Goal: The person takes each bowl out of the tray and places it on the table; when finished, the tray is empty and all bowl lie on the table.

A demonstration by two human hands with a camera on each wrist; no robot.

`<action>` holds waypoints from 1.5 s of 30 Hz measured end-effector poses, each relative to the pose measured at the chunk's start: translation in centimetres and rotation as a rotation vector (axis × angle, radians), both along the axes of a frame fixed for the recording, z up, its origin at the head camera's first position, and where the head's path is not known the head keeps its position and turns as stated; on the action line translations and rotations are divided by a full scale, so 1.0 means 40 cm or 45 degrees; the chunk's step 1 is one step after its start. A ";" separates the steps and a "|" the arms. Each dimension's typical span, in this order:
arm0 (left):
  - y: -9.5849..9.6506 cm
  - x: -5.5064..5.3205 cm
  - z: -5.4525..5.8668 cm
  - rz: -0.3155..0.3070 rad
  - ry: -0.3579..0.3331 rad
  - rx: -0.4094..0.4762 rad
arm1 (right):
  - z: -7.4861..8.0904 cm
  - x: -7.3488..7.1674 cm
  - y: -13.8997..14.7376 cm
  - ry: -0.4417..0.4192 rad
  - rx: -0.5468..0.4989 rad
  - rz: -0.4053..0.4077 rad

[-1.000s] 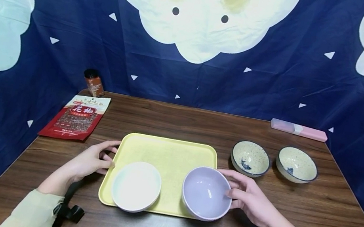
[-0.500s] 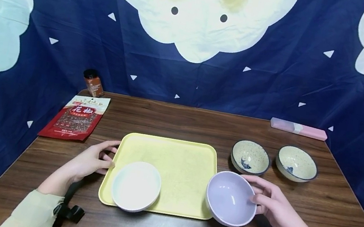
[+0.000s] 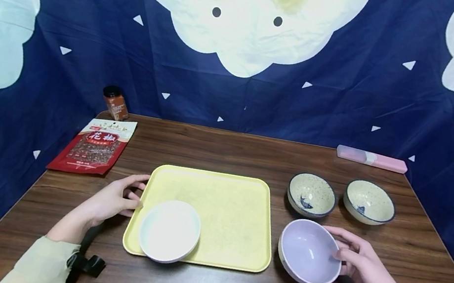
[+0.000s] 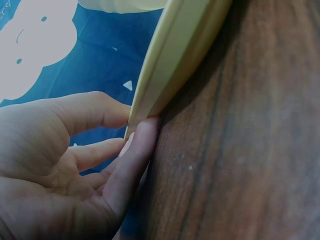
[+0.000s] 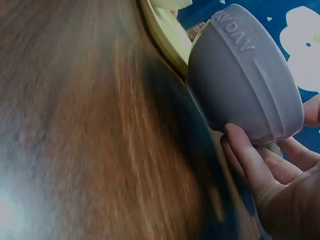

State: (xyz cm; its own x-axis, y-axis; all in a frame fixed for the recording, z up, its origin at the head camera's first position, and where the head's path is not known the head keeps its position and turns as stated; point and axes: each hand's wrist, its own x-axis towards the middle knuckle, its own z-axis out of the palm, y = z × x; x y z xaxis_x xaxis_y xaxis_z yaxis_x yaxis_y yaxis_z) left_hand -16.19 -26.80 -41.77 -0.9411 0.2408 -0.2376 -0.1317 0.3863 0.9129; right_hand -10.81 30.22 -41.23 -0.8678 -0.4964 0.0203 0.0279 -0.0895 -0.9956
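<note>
The right hand (image 3: pixel 366 265) grips a lavender bowl (image 3: pixel 308 253) by its right side, the thumb over the rim. In the right wrist view, fingers curve under the bowl (image 5: pixel 240 80), which is held above the table and has raised lettering on its wall. A yellow rectangular tray (image 3: pixel 233 212) lies just left of the bowl. At the tray's left edge, the left hand (image 3: pixel 113 200) pinches the rim, as the left wrist view also shows, fingertips on both faces of the edge. On the tray's front left part sits a white bowl (image 3: pixel 169 232).
Two small speckled bowls with fish drawings, a left one (image 3: pixel 311 195) and a right one (image 3: pixel 369 203), stand behind the right hand. A pink case (image 3: pixel 372 159) lies at the back right. At the back left are a red spice packet (image 3: pixel 93 146) and a black-capped jar (image 3: pixel 116 104).
The right hand has carried the lavender bowl rightward, from over the tray's right part to beyond its right edge. The left hand, tray and white bowl have stayed in place.
</note>
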 end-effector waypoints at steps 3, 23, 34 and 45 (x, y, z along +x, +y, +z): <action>-0.001 0.000 0.000 0.000 -0.005 0.004 | -0.010 -0.001 0.017 -0.014 -0.003 -0.013; -0.004 0.002 -0.002 0.004 -0.009 0.000 | -0.029 0.002 0.054 -0.072 -0.031 -0.004; -0.005 0.002 -0.001 0.006 -0.013 -0.007 | -0.026 0.003 0.066 -0.043 0.057 0.037; -0.002 -0.002 -0.003 0.010 -0.016 0.007 | 0.017 -0.013 0.078 0.054 0.255 -0.173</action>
